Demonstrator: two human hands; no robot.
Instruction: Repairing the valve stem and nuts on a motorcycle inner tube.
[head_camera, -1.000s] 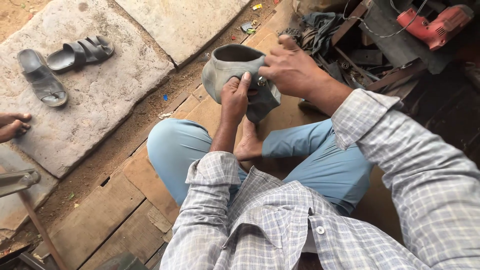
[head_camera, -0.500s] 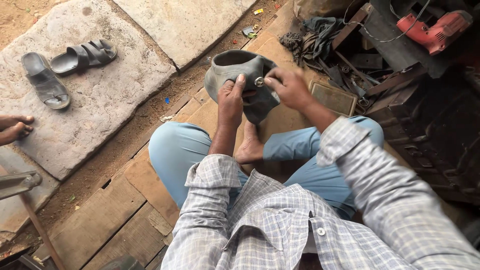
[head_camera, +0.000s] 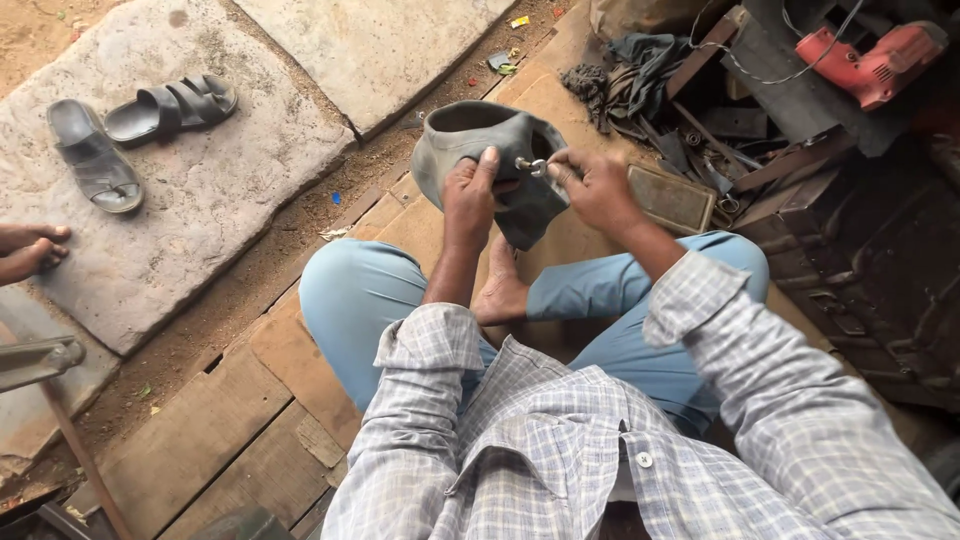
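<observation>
Compared with a second ago, my right hand (head_camera: 597, 190) has come off the rubber and drawn back toward me; it lay flat over the folded grey inner tube (head_camera: 490, 160) then, and now only its fingertips (head_camera: 556, 168) are at work, pinched together on the small metal valve (head_camera: 530, 165) that sticks out of the tube's side. My left hand (head_camera: 468, 195) has barely shifted: its fingers are clamped over the near fold of the tube, thumb up against the rubber just left of the valve. I judge the work has passed from holding the tube to handling the valve itself, with the left hand serving as the anchor.

The tube hangs in the air in front of my crossed legs, above the wooden planks (head_camera: 190, 440), touching nothing but my two hands. Its open loop gapes upward and away from me, beyond my left fingers, while the slack folded part droops below both hands. Its long axis runs from upper left, past my left fingertips, down to lower right under my right fingers. The valve stem lies roughly across, pointing from the rubber toward my right fingertips. I cannot tell whether it carries a cap.
</observation>
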